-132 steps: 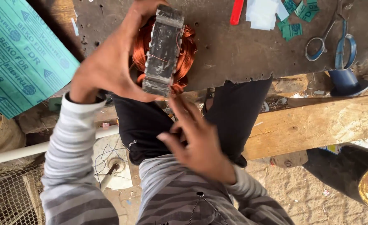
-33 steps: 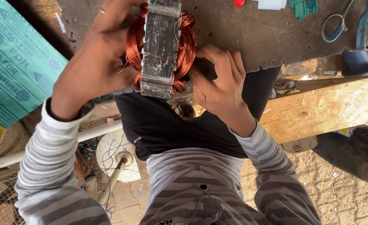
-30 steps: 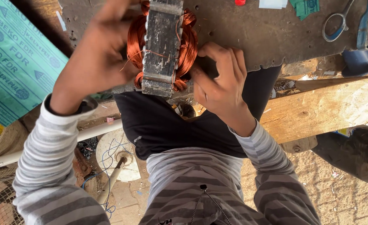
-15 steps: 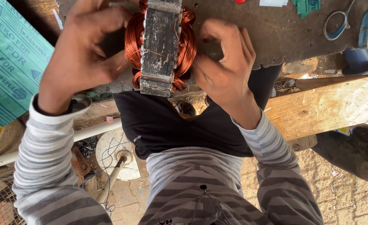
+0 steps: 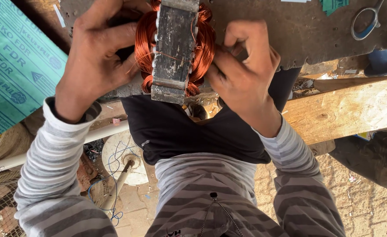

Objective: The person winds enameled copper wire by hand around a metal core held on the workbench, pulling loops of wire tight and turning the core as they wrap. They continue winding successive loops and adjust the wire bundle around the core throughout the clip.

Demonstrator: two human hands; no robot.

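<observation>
Gripping a motor stator (image 5: 174, 48) from both sides at the near edge of the workbench (image 5: 316, 30). Left hand (image 5: 98, 57) clamping around the copper windings (image 5: 144, 39) on its side; right hand (image 5: 245, 70) pinching, fingertips pressed together against the coil opposite. Scissors (image 5: 368, 22) lying near the far right corner, beside a wooden plank (image 5: 347, 109).

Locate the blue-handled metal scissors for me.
In the head view, the blue-handled metal scissors lie at the top right on the dark worn workbench, right of the right hand.
</observation>
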